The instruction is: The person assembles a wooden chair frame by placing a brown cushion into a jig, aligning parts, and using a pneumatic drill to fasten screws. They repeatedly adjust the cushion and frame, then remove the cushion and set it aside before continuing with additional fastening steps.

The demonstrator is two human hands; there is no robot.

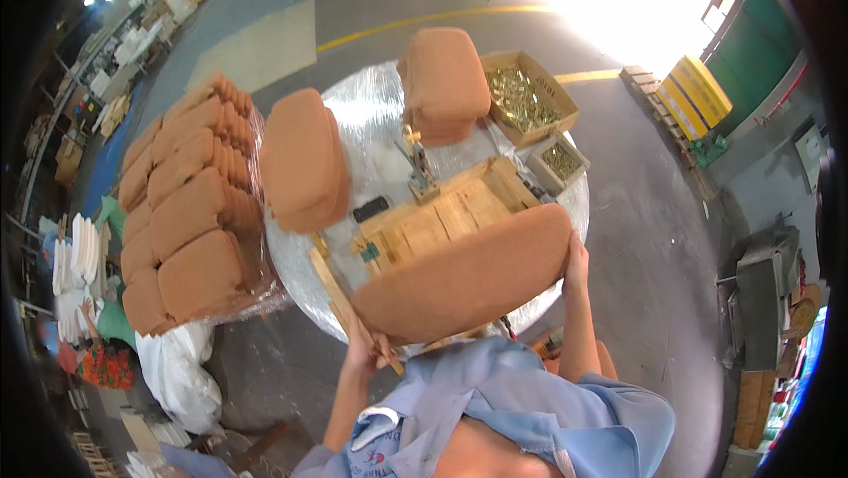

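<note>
A rust-brown upholstered seat pad [468, 276] is tilted up in front of me, close to my body. My left hand [368, 343] grips its lower left end with the fingers curled. At its right end, my right hand [575, 264] is closed on the edge. Just beyond the pad lies a wooden jig [449, 216], partly covered by it. A metal toggle clamp [420, 169] stands at the jig's far side, and a black phone-like object [371, 208] rests to its left. The pad hides whatever lies directly beneath it.
The round table [364, 94] is wrapped in clear film. It carries a left pad stack [305, 160], a far pad stack [444, 80], a carton of brass-coloured hardware [526, 98] and a small-parts bin [558, 163]. Film-wrapped pads [199, 204] are piled leftward. Another person [102, 354] is far left.
</note>
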